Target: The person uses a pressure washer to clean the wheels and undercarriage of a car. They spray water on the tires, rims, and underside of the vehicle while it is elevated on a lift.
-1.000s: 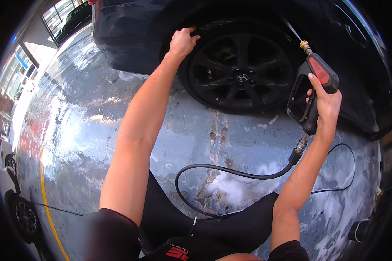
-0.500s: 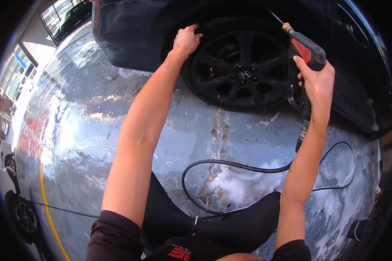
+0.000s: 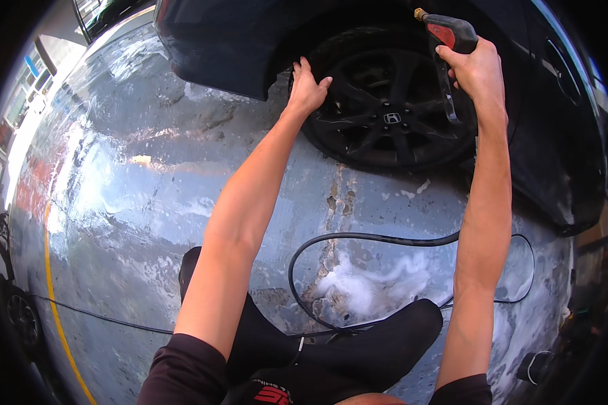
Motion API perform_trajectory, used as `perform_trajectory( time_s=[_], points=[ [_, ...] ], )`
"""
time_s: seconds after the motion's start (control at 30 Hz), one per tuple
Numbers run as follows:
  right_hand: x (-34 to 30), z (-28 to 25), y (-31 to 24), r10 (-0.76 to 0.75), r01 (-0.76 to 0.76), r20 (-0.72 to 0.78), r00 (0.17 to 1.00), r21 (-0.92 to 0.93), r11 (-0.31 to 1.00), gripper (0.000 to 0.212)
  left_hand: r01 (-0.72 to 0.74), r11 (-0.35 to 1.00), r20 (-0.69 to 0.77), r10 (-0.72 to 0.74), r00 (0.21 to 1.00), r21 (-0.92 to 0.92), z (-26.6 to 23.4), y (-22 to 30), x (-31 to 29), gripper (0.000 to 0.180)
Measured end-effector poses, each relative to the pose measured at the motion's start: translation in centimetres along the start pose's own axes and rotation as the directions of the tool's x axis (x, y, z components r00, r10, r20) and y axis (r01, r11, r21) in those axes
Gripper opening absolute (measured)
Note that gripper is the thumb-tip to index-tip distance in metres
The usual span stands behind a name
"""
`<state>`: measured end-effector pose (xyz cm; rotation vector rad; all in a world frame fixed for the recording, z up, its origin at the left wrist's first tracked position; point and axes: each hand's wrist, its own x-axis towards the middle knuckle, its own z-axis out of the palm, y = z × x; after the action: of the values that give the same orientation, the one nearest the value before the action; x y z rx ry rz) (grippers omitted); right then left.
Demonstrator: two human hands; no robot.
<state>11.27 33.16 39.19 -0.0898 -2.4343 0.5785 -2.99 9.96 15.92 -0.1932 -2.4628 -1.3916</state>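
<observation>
My right hand (image 3: 476,71) grips a black and red pressure washer gun (image 3: 446,32) with a brass-coloured nozzle fitting. The gun is held up in front of the wheel arch, pointing to the upper left; any water from it cannot be made out. My left hand (image 3: 309,90) is at the left edge of a black tyre (image 3: 315,138), thumb apart and fingers stretched out. Whether it touches the rubber is hard to tell. Inside the tyre sits a black spoked wheel rim (image 3: 402,145). Both belong to a dark car (image 3: 213,50).
A black hose (image 3: 385,238) loops over the wet, worn grey floor (image 3: 175,202), with white foam (image 3: 365,283) inside the loop. My bent leg (image 3: 385,344) is close to the hose. A yellow line (image 3: 55,304) and another car's wheel (image 3: 23,317) are at left.
My left hand has shifted down and right along the tyre, its fingers now spread more. The gun has moved up and left in view, and its thin tip has left the visible area.
</observation>
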Motion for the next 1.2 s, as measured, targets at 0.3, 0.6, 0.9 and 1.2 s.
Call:
perform_trajectory(
  time_s=[0.3, 0.6, 0.9, 1.2],
  points=[
    [0.0, 0.9, -2.2, 0.013, -0.014, 0.042, 0.999, 0.011, 1.0, 0.026, 0.106, 0.994, 0.096, -0.103, 0.99, -0.024, -0.6, -5.8, -4.4, 0.087],
    [0.7, 1.8, -2.9, -0.023, 0.027, 0.102, 0.995, -0.038, 0.999, 0.029, 0.159, 0.987, 0.116, -0.155, 0.981, -0.028, -1.0, -9.3, -6.2, 0.087],
    [0.4, 3.2, -5.2, -0.048, 0.068, 0.152, 0.987, -0.129, 0.989, 0.037, 0.147, 0.986, 0.105, -0.139, 0.985, -0.075, -0.7, -12.5, -6.4, 0.087],
    [-1.1, 4.4, -7.4, -0.145, 0.175, 0.215, 0.966, -0.128, 0.976, 0.035, 0.192, 0.962, 0.122, -0.171, 0.978, -0.191, -1.6, -11.9, -6.6, 0.083]
  ],
)
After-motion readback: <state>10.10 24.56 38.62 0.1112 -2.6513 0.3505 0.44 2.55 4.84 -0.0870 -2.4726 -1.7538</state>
